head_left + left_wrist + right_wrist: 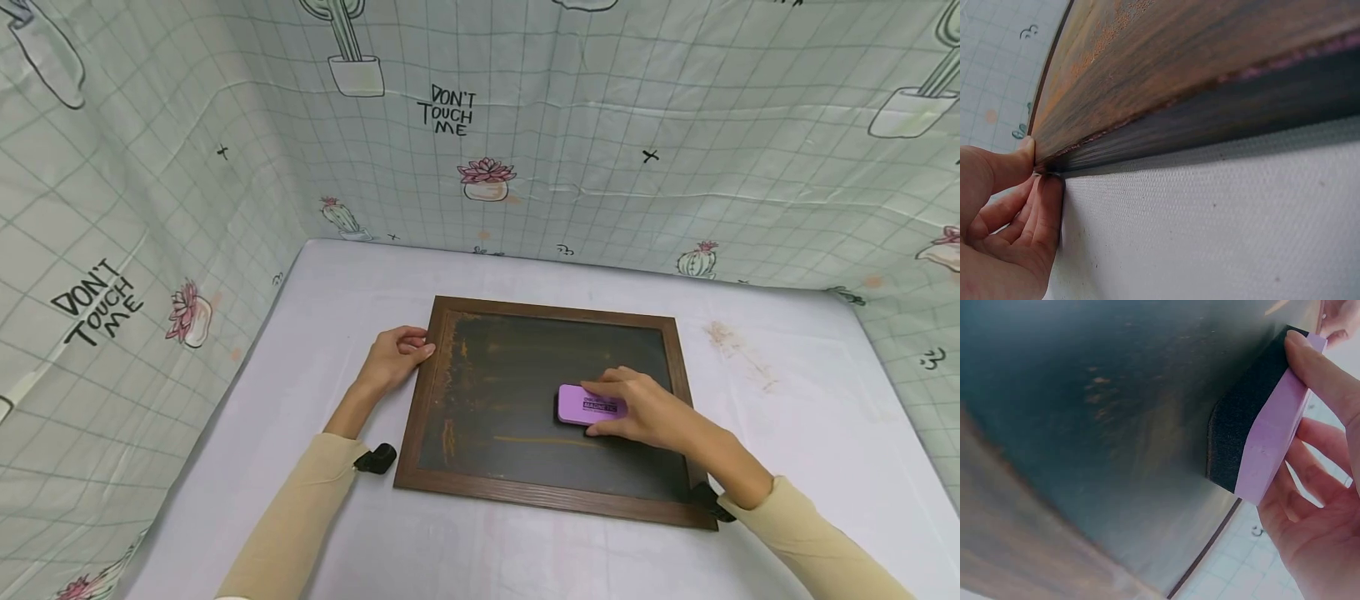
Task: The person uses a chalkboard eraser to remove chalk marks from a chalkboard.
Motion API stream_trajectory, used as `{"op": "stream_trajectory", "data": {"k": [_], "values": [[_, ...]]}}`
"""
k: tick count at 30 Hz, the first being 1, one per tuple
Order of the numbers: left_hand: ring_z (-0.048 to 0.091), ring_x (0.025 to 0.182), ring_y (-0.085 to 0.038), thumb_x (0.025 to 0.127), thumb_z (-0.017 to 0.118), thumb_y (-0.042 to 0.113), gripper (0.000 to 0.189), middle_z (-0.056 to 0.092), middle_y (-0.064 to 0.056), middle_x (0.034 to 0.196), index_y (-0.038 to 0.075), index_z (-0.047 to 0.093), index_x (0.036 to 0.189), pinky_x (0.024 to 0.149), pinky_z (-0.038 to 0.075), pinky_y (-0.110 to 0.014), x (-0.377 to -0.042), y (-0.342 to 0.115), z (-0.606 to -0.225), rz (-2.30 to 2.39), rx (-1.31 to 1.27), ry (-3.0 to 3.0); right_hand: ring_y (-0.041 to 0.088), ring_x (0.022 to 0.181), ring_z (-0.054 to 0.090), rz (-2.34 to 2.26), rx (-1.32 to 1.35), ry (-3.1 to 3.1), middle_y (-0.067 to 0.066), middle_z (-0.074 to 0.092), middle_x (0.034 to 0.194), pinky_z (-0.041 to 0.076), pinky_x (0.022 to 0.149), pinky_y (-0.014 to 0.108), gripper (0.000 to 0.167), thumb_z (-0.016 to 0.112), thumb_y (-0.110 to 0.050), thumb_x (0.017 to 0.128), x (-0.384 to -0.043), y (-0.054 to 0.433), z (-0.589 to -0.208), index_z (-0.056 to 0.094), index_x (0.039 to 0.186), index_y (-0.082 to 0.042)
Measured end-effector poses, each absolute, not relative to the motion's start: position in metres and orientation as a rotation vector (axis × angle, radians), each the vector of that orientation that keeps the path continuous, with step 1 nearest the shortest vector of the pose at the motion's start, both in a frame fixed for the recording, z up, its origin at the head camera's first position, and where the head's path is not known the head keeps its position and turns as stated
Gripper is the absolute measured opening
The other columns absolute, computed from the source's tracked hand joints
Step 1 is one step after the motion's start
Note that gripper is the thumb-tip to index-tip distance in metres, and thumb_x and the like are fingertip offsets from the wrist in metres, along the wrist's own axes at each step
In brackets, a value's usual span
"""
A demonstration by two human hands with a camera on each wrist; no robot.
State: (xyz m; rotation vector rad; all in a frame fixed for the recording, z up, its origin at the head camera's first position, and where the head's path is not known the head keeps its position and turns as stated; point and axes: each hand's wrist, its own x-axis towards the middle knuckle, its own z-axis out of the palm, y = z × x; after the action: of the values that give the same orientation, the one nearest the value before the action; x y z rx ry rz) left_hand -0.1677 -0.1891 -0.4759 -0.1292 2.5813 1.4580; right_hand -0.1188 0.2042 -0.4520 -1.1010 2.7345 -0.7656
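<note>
A chalkboard [525, 375] in a brown wooden frame lies on the white table, with orange-brown chalk smears mostly along its left side. My left hand [393, 358] holds the frame's left edge. In the left wrist view, the thumb [1013, 165] lies against the frame's edge and the fingers [1047, 212] bend at its underside. Over the right half of the board, my right hand [637, 408] grips a purple eraser [581, 406] between thumb and fingers. The eraser's black felt [1235, 431] faces the board surface in the right wrist view.
Orange-brown chalk dust [727, 337] is scattered on the table [352, 283] right of the board. Grid-patterned curtains [570, 133] with plant drawings stand behind and at both sides. A black wrist device [377, 458] sits at the left cuff.
</note>
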Motion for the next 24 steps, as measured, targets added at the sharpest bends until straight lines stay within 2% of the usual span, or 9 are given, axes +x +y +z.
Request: {"op": "stream_trajectory", "data": {"k": [8, 16, 24], "values": [[0.062, 0.095, -0.025, 0.1, 0.069, 0.015, 0.039, 0.065, -0.018, 0.114, -0.004, 0.063, 0.133, 0.082, 0.047, -0.032, -0.168, -0.188, -0.475, 1.456, -0.123, 2.58, 0.014, 0.086, 0.056, -0.76, -1.091, 2.78, 0.008, 0.068, 0.105, 0.05, 0.07, 0.028, 0.058, 0.092, -0.023, 0.078, -0.114, 0.22, -0.452, 0.071, 0.124, 0.006], [0.061, 0.094, -0.024, 0.101, 0.068, 0.014, 0.038, 0.065, -0.018, 0.113, -0.006, 0.063, 0.133, 0.079, 0.046, -0.028, -0.17, -0.189, -0.476, 1.472, -0.122, 2.578, 0.014, 0.087, 0.058, -0.792, -1.108, 2.817, 0.005, 0.069, 0.104, 0.051, 0.071, 0.031, 0.059, 0.093, -0.025, 0.077, -0.11, 0.23, -0.455, 0.072, 0.123, 0.005], [0.062, 0.093, -0.024, 0.1, 0.069, 0.014, 0.038, 0.065, -0.019, 0.112, -0.007, 0.063, 0.132, 0.079, 0.046, -0.028, -0.168, -0.189, -0.476, 1.473, -0.124, 2.577, 0.008, 0.086, 0.056, -0.898, -1.098, 2.836, 0.0, 0.071, 0.106, 0.049, 0.07, 0.026, 0.06, 0.093, -0.023, 0.076, -0.102, 0.24, -0.454, 0.071, 0.125, 0.003]]}}
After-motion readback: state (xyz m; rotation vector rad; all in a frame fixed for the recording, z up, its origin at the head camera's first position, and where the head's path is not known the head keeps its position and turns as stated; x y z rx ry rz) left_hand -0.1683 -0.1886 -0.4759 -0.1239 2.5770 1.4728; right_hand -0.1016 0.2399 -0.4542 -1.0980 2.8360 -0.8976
